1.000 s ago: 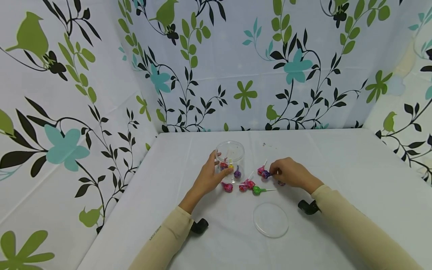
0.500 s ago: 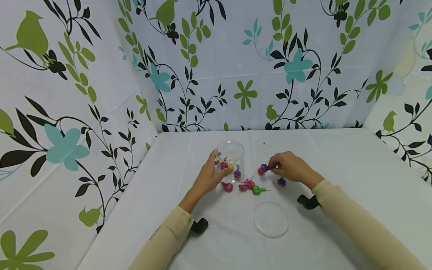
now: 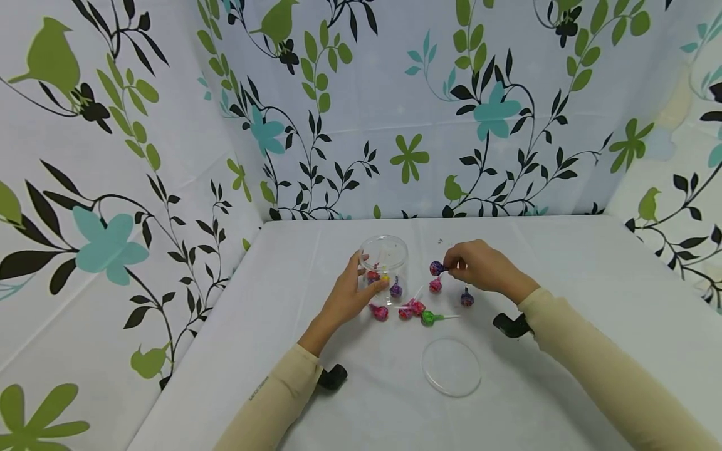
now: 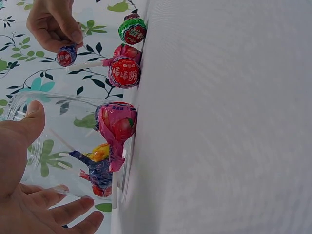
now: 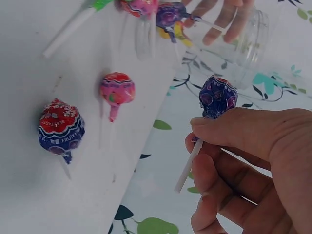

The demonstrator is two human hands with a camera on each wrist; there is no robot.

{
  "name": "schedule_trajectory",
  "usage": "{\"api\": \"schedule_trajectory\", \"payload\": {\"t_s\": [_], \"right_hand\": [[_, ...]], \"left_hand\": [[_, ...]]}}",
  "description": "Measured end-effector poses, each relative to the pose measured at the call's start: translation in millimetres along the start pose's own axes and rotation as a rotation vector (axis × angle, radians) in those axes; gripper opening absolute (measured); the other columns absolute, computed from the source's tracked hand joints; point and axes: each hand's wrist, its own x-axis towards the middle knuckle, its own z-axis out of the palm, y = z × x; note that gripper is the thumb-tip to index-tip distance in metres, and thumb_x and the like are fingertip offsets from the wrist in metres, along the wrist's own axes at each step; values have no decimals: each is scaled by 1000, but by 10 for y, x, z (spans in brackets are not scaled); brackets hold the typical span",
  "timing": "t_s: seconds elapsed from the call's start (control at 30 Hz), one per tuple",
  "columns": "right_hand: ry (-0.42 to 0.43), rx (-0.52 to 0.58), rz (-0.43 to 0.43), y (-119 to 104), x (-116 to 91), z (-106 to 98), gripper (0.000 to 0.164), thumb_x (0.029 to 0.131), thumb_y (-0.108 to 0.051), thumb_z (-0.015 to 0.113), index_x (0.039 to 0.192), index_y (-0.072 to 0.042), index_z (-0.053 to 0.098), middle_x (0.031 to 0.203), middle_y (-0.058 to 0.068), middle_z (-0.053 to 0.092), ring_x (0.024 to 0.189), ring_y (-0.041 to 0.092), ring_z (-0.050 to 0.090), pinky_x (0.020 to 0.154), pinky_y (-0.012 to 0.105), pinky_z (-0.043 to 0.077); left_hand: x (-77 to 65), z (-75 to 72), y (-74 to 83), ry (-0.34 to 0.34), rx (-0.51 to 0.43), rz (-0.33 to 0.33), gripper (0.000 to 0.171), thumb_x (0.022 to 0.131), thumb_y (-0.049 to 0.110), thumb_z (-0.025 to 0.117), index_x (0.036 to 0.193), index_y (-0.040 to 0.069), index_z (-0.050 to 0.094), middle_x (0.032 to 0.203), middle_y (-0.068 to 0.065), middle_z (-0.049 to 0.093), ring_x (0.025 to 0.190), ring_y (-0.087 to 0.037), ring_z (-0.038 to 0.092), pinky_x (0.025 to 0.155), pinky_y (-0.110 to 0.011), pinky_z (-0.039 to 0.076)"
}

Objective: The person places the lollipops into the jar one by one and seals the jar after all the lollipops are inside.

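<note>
My left hand [image 3: 346, 297] grips the side of a clear jar [image 3: 403, 266] standing uncovered on the table, thumb and fingers on opposite sides. Inside lie several wrapped lollipops, among them a yellow one [image 4: 101, 152] and a purple one [image 3: 396, 289]. To the jar's right, my right hand [image 3: 479, 266] pinches a purple-wrapped lollipop [image 5: 218, 95] between thumb and fingers, just below its head, stick pointing down. Under that hand, a pink lollipop [image 5: 117, 88] and a red-and-purple lollipop [image 5: 61, 126] lie on the table.
In front of the jar lie more lollipops: a green one [image 3: 429, 318], a pink pair [image 3: 412, 310] and another pink one [image 3: 379, 312]. Nearer me, a clear round lid [image 3: 451, 395] lies flat on the white tablecloth [image 3: 361, 413]. Patterned curtains [image 3: 361, 125] rise behind and at both sides.
My right hand has lifted the purple lollipop up and slightly away from the pink one beside it. The red-and-purple lollipop below has come into view. My left hand stays on the jar.
</note>
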Motion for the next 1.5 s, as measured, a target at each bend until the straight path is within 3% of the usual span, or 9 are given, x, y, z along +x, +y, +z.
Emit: {"api": "schedule_trajectory", "payload": {"t_s": [0.77, 1.0, 1.5], "right_hand": [[50, -37, -106, -481, 353, -314, 11, 92, 2, 76, 102, -1, 77, 89, 4, 70, 79, 20, 61, 71, 36, 58], [56, -47, -134, -602, 451, -314, 10, 92, 2, 76, 99, -5, 77, 88, 3, 70, 78, 19, 61, 72, 36, 58], [14, -96, -134, -826, 692, -213, 8, 94, -2, 74, 96, -7, 78, 89, 2, 71, 79, 19, 61, 71, 35, 58]], "left_hand": [[-5, 0, 10, -3, -18, -3, 89, 99, 42, 72, 165, 12, 19, 162, -14, 40, 142, -37, 46, 112, -59, 39], [-8, -20, 30, -6, -18, -29, 91, 99, 44, 73, 165, 11, 19, 162, -13, 40, 142, -37, 45, 112, -59, 39], [-11, -27, -7, -3, -34, 6, 91, 99, 45, 72, 165, 13, 18, 161, -15, 41, 141, -38, 46, 112, -60, 39]]}}
